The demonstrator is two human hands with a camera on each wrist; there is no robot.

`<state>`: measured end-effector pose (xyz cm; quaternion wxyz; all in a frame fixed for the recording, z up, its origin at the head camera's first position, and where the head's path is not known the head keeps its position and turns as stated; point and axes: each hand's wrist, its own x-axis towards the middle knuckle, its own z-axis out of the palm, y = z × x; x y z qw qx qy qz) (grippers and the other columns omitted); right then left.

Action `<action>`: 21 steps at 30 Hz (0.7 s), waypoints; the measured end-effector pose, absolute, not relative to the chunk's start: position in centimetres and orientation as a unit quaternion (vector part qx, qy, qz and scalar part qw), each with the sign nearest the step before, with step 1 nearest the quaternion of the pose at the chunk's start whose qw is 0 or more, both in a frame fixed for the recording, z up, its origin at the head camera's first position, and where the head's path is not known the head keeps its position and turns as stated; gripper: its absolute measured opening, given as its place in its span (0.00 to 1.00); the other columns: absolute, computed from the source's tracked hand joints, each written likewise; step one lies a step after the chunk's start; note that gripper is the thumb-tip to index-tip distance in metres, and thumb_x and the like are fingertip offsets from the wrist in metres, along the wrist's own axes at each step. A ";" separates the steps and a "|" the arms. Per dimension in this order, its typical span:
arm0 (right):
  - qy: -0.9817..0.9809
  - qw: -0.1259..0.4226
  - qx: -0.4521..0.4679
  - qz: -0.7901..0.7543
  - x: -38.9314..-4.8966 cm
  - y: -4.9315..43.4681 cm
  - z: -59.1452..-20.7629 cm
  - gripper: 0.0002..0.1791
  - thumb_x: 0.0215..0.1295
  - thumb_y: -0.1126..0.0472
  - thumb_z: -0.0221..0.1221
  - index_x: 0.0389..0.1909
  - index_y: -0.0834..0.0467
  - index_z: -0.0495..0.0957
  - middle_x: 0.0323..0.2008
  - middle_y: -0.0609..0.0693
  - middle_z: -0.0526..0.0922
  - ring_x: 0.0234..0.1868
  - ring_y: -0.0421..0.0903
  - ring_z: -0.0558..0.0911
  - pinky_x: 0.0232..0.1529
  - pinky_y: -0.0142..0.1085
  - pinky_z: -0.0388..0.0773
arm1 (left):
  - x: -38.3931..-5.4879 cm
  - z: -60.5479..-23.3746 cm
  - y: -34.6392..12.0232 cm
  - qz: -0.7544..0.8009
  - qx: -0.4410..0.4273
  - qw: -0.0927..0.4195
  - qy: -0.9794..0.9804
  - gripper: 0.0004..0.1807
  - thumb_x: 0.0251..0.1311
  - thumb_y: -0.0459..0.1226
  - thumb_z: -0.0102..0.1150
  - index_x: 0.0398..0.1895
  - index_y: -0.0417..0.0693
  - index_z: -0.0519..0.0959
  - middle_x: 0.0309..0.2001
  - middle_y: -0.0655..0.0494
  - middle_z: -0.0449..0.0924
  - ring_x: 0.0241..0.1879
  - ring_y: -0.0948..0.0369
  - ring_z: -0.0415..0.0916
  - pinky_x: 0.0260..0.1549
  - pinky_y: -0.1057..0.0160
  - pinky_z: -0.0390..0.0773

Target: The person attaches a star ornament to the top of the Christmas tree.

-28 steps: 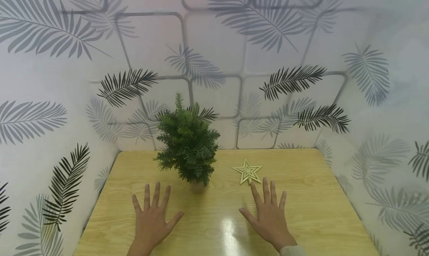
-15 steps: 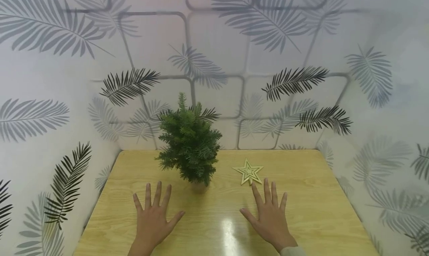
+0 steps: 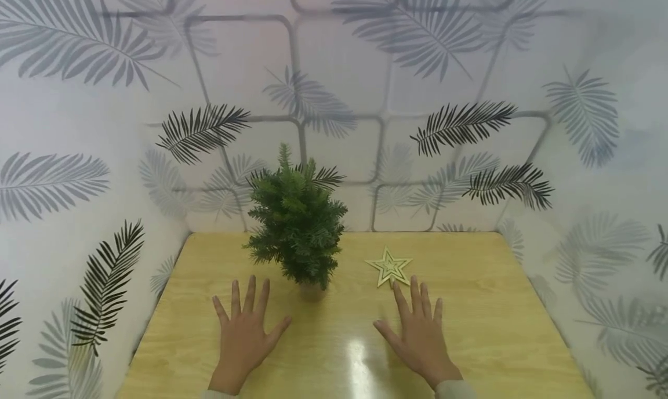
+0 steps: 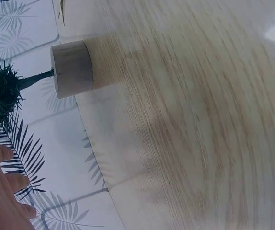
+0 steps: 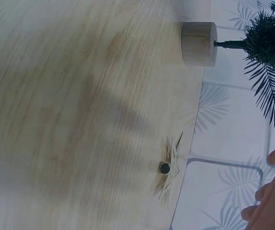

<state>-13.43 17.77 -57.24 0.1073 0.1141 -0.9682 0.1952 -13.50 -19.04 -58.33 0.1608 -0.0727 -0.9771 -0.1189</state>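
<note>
A small artificial Christmas tree (image 3: 297,225) stands upright on the table, its round wooden base (image 4: 73,68) plain in the left wrist view. To its right lies a gold star tree topper (image 3: 389,267); the right wrist view shows the star (image 5: 172,167) edge-on with a dark round socket facing the camera. My left hand (image 3: 244,336), fingers straight and spread, is in front and left of the tree, holding nothing. My right hand (image 3: 419,338) is likewise spread and holds nothing; its index fingertip overlaps the star's lower edge in the head view.
The light wood table (image 3: 323,352) has its back edge against a wall (image 3: 339,97) patterned with grey and black leaves. Walls with the same pattern flank it left and right. A bright light reflection (image 3: 359,364) shows on the tabletop between the hands.
My left hand has shifted slightly up and to the right, bringing its sleeve cuff into view. The right hand has barely moved. Tree and star stay put on the table.
</note>
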 end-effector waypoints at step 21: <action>-0.965 0.085 0.098 0.230 -15.6 17.8 -57.0 0.47 0.73 0.35 0.57 0.79 0.62 0.58 0.76 0.70 0.58 0.65 0.73 0.73 0.60 0.69 0.68 | -15.0 -57.6 -17.6 -0.371 -0.083 0.194 -0.904 0.43 0.76 0.46 0.55 0.84 0.42 0.47 0.79 0.36 0.55 0.72 0.35 0.60 0.65 0.32 0.64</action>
